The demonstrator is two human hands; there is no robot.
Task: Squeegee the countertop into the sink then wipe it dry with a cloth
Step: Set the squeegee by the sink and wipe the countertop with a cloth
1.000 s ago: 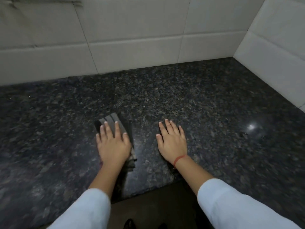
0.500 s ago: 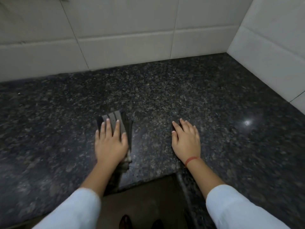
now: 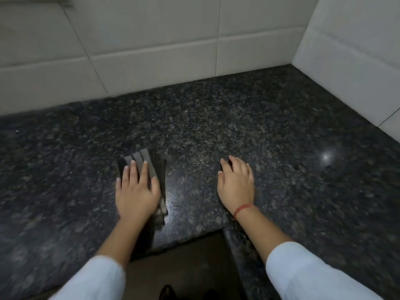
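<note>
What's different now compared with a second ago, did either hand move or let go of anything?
The bare right hand slid right along the dark speckled granite countertop. The left hand still presses flat on the folded grey striped cloth, roughly where it was.

**Dark speckled stone, pale tiles, striped grey cloth**

The countertop [image 3: 216, 131] under both hands is black granite flecked with grey and brown. Under the left hand [image 3: 136, 195] lies a cloth [image 3: 149, 161] in grey and black stripes. The right hand [image 3: 237, 185] wears a red thread [image 3: 242, 210] at the wrist. Both sleeves [image 3: 303, 271] are white. Beyond the hands, the wall tiles [image 3: 151, 40] are off-white with thin dark joints.
</note>
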